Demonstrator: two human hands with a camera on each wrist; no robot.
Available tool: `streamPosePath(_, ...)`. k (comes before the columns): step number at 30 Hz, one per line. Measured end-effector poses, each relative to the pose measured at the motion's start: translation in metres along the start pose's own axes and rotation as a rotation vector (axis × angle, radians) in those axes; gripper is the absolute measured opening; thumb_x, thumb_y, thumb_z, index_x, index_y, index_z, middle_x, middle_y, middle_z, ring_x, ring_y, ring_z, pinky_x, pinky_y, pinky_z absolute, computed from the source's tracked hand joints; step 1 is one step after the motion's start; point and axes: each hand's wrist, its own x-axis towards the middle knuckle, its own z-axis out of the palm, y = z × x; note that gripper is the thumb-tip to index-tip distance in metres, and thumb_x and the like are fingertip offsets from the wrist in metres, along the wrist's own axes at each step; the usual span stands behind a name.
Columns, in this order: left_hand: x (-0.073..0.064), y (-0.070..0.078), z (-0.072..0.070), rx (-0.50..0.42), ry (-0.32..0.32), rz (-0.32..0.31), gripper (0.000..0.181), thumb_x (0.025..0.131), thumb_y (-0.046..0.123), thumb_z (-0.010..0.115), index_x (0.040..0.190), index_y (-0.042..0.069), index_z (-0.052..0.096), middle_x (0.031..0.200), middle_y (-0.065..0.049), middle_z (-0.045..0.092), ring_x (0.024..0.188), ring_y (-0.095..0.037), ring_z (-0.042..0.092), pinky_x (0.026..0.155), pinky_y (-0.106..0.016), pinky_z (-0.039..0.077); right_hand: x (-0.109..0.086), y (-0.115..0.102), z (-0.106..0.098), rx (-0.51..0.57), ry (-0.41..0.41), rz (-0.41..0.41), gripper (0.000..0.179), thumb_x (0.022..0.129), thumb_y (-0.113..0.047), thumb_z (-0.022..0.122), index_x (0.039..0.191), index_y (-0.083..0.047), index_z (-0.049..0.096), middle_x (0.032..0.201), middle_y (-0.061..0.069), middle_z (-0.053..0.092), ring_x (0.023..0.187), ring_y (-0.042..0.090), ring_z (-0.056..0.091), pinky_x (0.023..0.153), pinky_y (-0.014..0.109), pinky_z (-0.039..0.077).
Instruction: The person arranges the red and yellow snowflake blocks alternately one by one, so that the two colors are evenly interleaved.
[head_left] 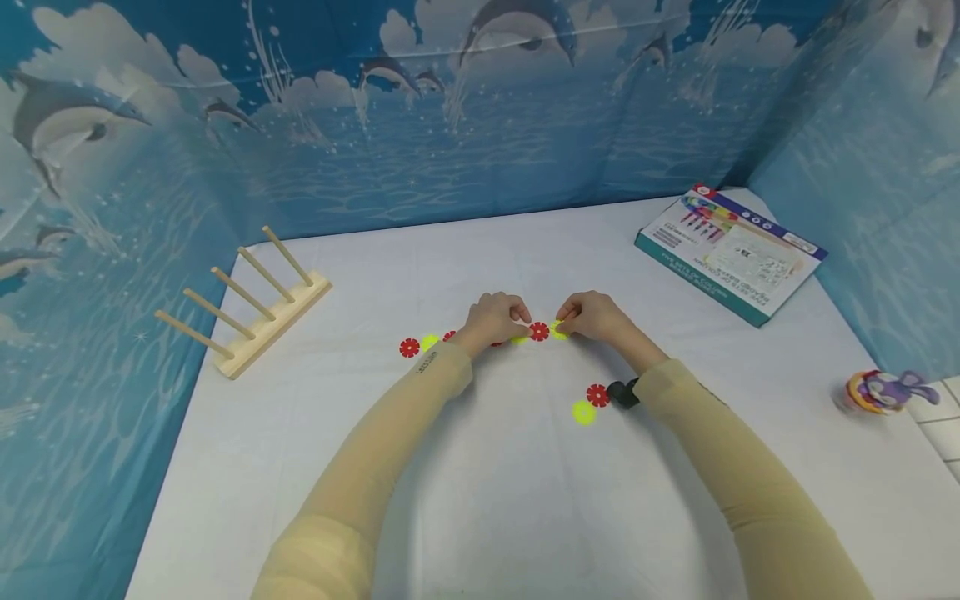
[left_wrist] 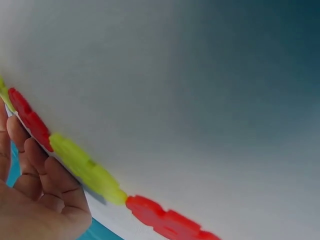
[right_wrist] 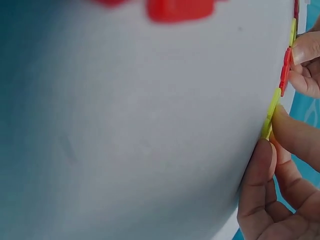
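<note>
A row of flat, notched red and yellow plastic discs lies on the white table. My left hand (head_left: pixel 495 319) is at the right part of this row, its thumb and curled fingers at the edge of a red disc (head_left: pixel 539 332). With thumb and fingertips my right hand (head_left: pixel 595 317) pinches a yellow disc (right_wrist: pixel 270 114), which meets that red disc on its right. In the left wrist view another yellow disc (left_wrist: pixel 87 169) and a red disc (left_wrist: pixel 167 220) continue the row. My left forearm and hand hide part of the row in the head view.
Nearer me lie a loose red disc (head_left: pixel 597 395), a loose yellow disc (head_left: pixel 583 412) and a black object (head_left: pixel 622 393) partly under my right sleeve. A wooden peg stand (head_left: pixel 277 327) is at the left, a printed box (head_left: pixel 731 254) back right, a purple rabbit-eared toy (head_left: pixel 881 390) far right.
</note>
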Motion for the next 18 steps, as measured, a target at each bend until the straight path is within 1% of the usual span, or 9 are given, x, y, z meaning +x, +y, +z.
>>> streamPosePath(8,-0.0012,-0.0010,0.0002,-0.003,0.015,0.016,0.019,0.088,0.033,0.074,0.101,0.021,0.070,0.098,0.002,0.061,0.099,-0.017,0.048,0.089,-0.034,0.040,-0.0013,-0.0007,0.0006,-0.002,0.013,0.002,0.020,0.090,-0.017,0.071,0.103,-0.003,0.065,0.094,0.011,0.060,0.088,0.023,0.052,0.078,0.031,0.042)
streamPosePath(12,-0.0017,-0.0012,0.0005,-0.011,0.013,0.018,0.019,0.088,0.033,0.074,0.102,0.021,0.071,0.098,0.002,0.061,0.098,-0.016,0.048,0.087,-0.032,0.040,-0.0018,-0.0009,0.0003,0.001,0.007,0.006,0.021,0.090,-0.017,0.071,0.104,-0.003,0.065,0.093,0.011,0.060,0.088,0.023,0.052,0.078,0.031,0.042)
streamPosePath(18,-0.0016,-0.0016,0.0014,-0.006,0.017,0.026,0.019,0.089,0.033,0.073,0.102,0.021,0.071,0.098,0.002,0.061,0.098,-0.016,0.049,0.087,-0.032,0.040,-0.0018,-0.0007,0.0008,-0.001,0.004,0.003,0.021,0.090,-0.018,0.071,0.104,-0.003,0.065,0.093,0.010,0.059,0.088,0.024,0.051,0.079,0.032,0.042)
